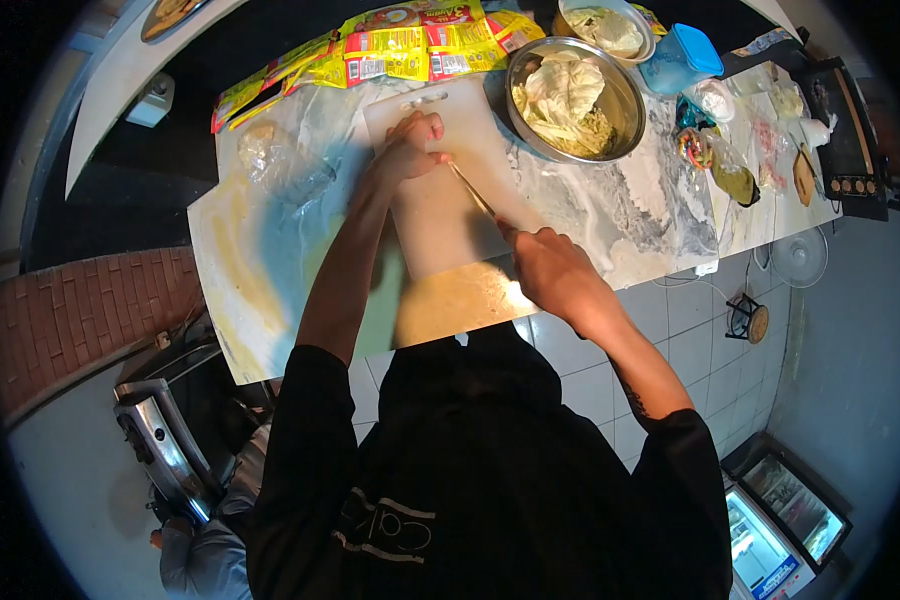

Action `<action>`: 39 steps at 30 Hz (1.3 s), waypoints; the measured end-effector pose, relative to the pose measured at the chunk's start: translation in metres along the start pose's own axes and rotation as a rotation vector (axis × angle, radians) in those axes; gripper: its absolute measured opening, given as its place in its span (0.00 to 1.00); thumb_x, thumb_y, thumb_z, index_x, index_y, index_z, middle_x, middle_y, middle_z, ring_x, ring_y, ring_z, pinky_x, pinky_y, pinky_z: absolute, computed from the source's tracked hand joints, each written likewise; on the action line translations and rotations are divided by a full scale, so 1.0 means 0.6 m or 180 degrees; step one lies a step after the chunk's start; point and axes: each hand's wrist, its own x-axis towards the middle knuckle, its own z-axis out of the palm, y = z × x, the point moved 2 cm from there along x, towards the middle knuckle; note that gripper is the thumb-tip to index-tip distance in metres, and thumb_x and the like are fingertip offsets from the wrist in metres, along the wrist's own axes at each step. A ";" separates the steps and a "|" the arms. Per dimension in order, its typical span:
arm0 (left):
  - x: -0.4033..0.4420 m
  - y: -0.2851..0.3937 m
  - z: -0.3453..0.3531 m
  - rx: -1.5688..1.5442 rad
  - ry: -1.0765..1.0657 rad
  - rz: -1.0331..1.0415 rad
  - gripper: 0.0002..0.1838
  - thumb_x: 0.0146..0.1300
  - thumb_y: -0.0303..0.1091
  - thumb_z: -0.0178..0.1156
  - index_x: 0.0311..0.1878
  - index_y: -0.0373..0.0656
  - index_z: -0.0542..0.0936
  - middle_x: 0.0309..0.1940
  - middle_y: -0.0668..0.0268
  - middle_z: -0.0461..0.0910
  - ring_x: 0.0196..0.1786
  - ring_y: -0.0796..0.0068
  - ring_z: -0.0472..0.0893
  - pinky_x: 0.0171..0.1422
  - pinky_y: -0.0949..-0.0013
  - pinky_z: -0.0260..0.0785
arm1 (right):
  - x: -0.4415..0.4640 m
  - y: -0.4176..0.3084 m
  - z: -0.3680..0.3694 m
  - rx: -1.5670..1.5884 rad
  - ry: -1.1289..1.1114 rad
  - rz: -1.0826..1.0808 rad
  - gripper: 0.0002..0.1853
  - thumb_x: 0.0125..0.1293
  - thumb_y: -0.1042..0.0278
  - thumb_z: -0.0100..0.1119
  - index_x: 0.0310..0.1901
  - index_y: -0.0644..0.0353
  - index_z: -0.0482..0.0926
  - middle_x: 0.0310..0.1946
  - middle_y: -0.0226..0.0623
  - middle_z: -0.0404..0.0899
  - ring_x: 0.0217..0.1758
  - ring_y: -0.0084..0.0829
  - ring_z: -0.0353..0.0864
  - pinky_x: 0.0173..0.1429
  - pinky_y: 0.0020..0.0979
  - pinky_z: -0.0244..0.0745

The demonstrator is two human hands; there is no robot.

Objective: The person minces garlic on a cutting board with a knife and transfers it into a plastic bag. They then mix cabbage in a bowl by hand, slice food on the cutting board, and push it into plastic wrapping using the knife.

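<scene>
Clasping the knife (pixel 474 191), the right hand (pixel 553 270) points its blade toward eleven o'clock over the cutting board (pixel 438 225), tip just beside the left hand (pixel 406 148); what its curled fingers grasp, I cannot tell

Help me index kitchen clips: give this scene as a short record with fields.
Surface: marble-patterned table
Right hand: grips a knife by its handle, blade over the cutting board
Left hand: over the board's far part, fingers close to the knife tip; whether it holds anything cannot be told
Metal bowl: right of the board, holding pale leaves
Far edge: yellow packets behind the board
Far right: blue-lidded container
</scene>
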 end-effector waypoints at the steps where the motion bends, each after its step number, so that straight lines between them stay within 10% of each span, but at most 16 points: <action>1: -0.001 0.003 -0.003 0.0009 0.0001 -0.0049 0.24 0.46 0.41 0.80 0.40 0.50 0.73 0.43 0.65 0.76 0.54 0.61 0.77 0.59 0.53 0.63 | -0.001 0.003 -0.001 0.0000 -0.0005 -0.0001 0.29 0.66 0.76 0.50 0.70 0.60 0.69 0.38 0.63 0.82 0.42 0.59 0.82 0.50 0.51 0.78; 13: -0.003 0.005 -0.005 -0.0001 0.0003 -0.0139 0.25 0.47 0.41 0.80 0.41 0.48 0.72 0.44 0.65 0.76 0.55 0.61 0.76 0.62 0.54 0.63 | -0.011 0.010 0.005 -0.0004 0.0071 -0.0050 0.19 0.65 0.78 0.52 0.57 0.68 0.77 0.40 0.58 0.81 0.45 0.57 0.83 0.50 0.49 0.79; 15: -0.007 0.007 -0.005 0.0048 0.0014 -0.0096 0.26 0.47 0.41 0.80 0.41 0.48 0.72 0.43 0.64 0.76 0.55 0.61 0.76 0.62 0.54 0.63 | -0.004 0.017 0.007 0.0009 -0.0142 0.0067 0.28 0.68 0.73 0.52 0.71 0.56 0.68 0.37 0.62 0.82 0.44 0.59 0.83 0.51 0.52 0.77; 39: -0.006 0.013 -0.008 0.0120 -0.0022 -0.0201 0.24 0.47 0.41 0.79 0.39 0.49 0.73 0.42 0.65 0.76 0.53 0.62 0.77 0.61 0.57 0.65 | -0.023 0.005 0.035 0.0036 -0.0131 0.0029 0.39 0.58 0.84 0.53 0.74 0.63 0.61 0.33 0.58 0.82 0.39 0.57 0.85 0.44 0.51 0.80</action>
